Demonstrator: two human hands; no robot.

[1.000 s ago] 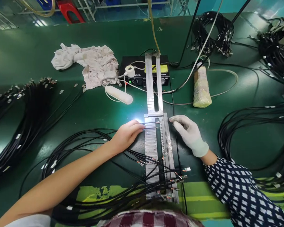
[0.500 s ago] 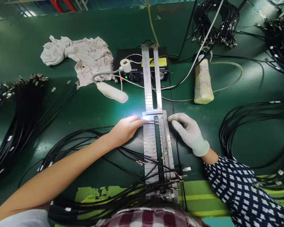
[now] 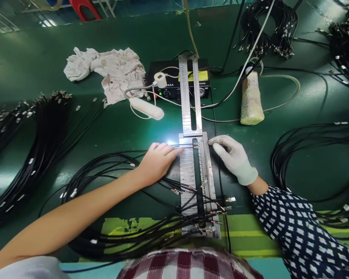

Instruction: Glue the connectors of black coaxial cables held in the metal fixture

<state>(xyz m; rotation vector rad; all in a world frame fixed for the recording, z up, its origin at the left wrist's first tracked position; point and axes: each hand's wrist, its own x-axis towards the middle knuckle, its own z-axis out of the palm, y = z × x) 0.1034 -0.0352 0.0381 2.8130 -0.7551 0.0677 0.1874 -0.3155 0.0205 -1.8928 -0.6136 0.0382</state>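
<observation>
My bare left hand [image 3: 160,162] lies at the left edge of a slotted metal fixture [image 3: 187,170], its index finger stretched onto the grooves. The fingers are closed around a thin black cable [image 3: 189,147]; the thumb is hidden. Two such cables lie side by side across the fixture's top end, their stripped tips over the slot. My right hand [image 3: 232,158], in a white glove, is beside the fixture's right edge, its fingers bent and thumb apart, with nothing visible between them. More black cables [image 3: 174,224] with small metal connectors cross the fixture's near end.
Behind the fixture stands a black control box [image 3: 159,93], with a lit white lamp [image 3: 147,108] before it. A crumpled white cloth [image 3: 122,73] is at left, a wrapped bottle [image 3: 251,100] at right. Cable bundles [image 3: 50,131] lie on both sides of the green table [image 3: 238,42].
The view has shifted slightly. My left hand has slid a little toward me along the fixture, so more of the cables shows past its fingers. My right hand stays nearly still.
</observation>
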